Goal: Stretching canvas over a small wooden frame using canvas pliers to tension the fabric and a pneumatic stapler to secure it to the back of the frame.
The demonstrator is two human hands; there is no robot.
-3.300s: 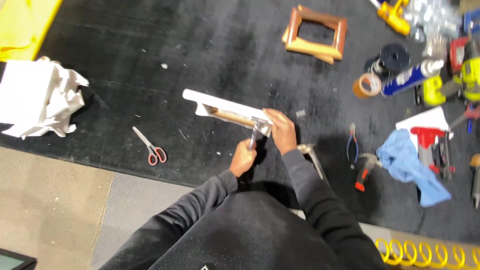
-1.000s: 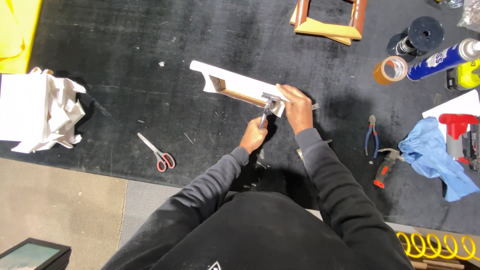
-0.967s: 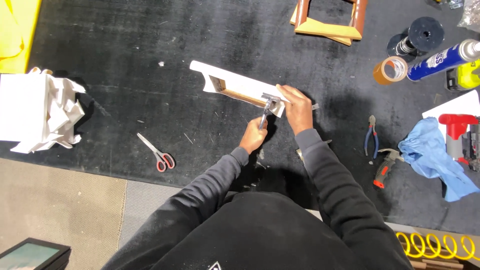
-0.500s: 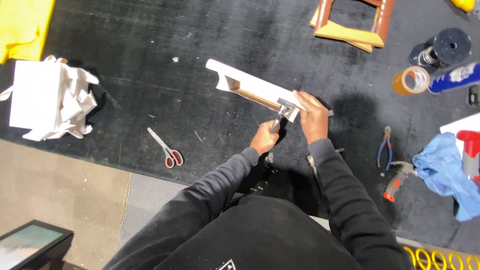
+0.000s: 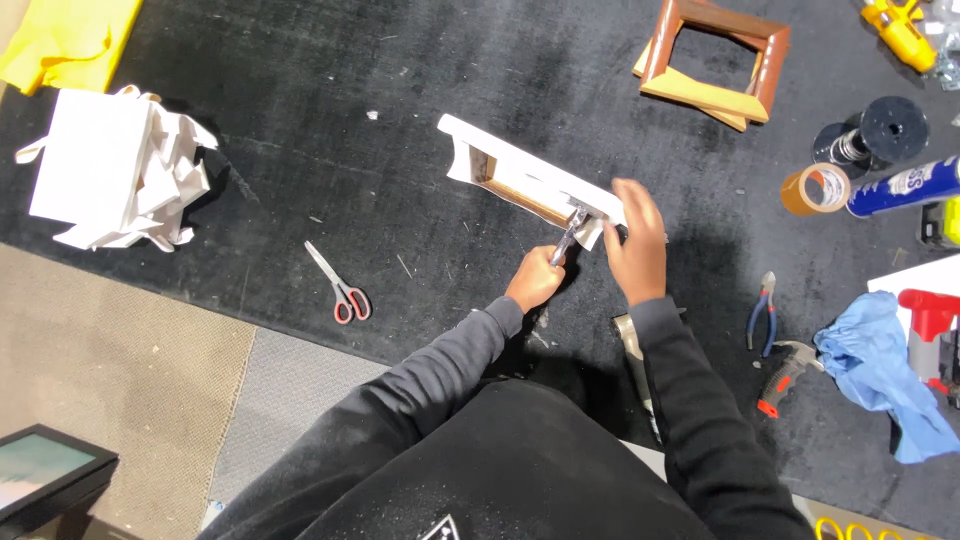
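Black matting covers the floor [image 5: 300, 150] where a person in dark sleeves works a long white-wrapped wooden moulding [image 5: 525, 180], which has drifted toward frame centre since a moment ago while both hands stayed on its end. The right hand [image 5: 635, 245] presses flat there; the left hand [image 5: 535, 280], at seven o'clock, is closed around a small metal tool [image 5: 568, 235]. Red-handled scissors [image 5: 340, 290] lie at nine o'clock.

A black mat [image 5: 300, 130] is spread on the floor. Red scissors [image 5: 340, 288], a wooden frame [image 5: 712, 60], a tape roll [image 5: 815, 188], pliers [image 5: 762, 308], a blue cloth [image 5: 880, 365] and crumpled white paper [image 5: 115, 170] are lying on it.
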